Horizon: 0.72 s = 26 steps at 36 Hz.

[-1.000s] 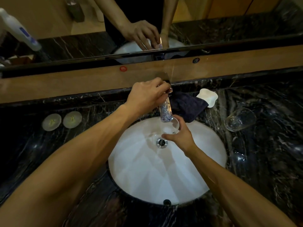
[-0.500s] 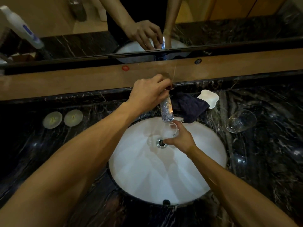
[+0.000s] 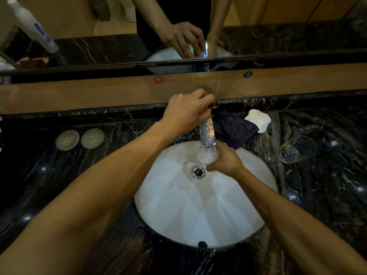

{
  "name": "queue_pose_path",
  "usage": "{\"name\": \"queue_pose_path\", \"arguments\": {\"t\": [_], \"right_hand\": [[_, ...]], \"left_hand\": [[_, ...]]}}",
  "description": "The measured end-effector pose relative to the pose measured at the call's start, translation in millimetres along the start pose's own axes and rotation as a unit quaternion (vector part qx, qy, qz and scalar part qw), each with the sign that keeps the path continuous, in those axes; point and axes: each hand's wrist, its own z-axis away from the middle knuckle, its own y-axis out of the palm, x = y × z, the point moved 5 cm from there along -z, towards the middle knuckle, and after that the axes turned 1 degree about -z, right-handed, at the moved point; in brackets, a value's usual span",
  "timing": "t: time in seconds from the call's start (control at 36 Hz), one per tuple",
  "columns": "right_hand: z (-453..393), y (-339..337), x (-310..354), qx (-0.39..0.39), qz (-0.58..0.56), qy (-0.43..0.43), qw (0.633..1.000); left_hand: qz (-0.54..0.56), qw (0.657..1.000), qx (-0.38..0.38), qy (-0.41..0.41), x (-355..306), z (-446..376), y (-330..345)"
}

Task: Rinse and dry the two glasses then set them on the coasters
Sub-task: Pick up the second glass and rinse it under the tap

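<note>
No writing is legible. At frame centre, the right hand [image 3: 225,162] curls its fingers around a clear glass [image 3: 207,156] under the chrome faucet [image 3: 207,133], over the white oval sink [image 3: 198,215]; which way its mouth points cannot be told. The left hand [image 3: 186,112] grips the faucet handle. A second clear glass [image 3: 296,149] lies tipped at right on the black veined marble counter [image 3: 39,175]. Two pale round coasters [image 3: 79,138] sit at left.

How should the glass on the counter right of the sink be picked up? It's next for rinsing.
The second glass appears to lie on its side, mouth toward the sink. Probably best to come from above and wrap the fingers round its mid body, across the axis, so it can't roll.
</note>
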Motion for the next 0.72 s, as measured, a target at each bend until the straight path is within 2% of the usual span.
{"name": "queue_pose_path", "arguments": {"t": [0.08,0.17,0.22,0.28,0.33,0.39,0.44,0.56,0.61,0.72], "right_hand": [[-0.1,3.2,5.8,0.007,-0.087,-0.002,0.996],[1.7,3.0,8.9,-0.037,-0.162,0.005,0.986],[2.5,4.0,7.4,-0.043,-0.160,0.005,0.986],[3.5,6.6,2.6,-0.014,-0.147,0.015,0.989],[5.0,9.0,-1.7,0.018,-0.162,0.023,0.986],[7.4,10.3,-3.6,0.015,-0.191,0.025,0.981],[8.3,11.4,-4.5,-0.010,-0.215,0.026,0.976],[7.7,14.0,-6.3,-0.011,-0.210,0.024,0.977],[8.5,15.2,-8.4,0.001,-0.218,0.027,0.976],[12.3,15.7,-10.2,-0.017,-0.224,0.020,0.974]], "left_hand": [[0.002,1.000,-0.003,-0.001,-0.5,0.9,0.4],[0.002,1.000,-0.001,-0.005,0.1,1.4,0.6],[0.004,1.000,0.006,-0.010,0.8,2.3,1.3],[0.006,1.000,0.007,-0.018,0.8,3.3,2.0],[0.006,1.000,0.006,-0.029,0.3,4.0,2.6],[0.025,0.999,0.005,-0.045,2.1,7.3,4.8],[0.066,0.995,-0.002,-0.080,6.6,15.8,8.1],[0.144,0.962,-0.012,-0.230,17.8,56.3,23.1],[0.142,0.953,0.039,-0.265,21.6,85.3,41.6],[0.059,0.942,0.194,-0.267,28.4,169.5,78.5]]}}
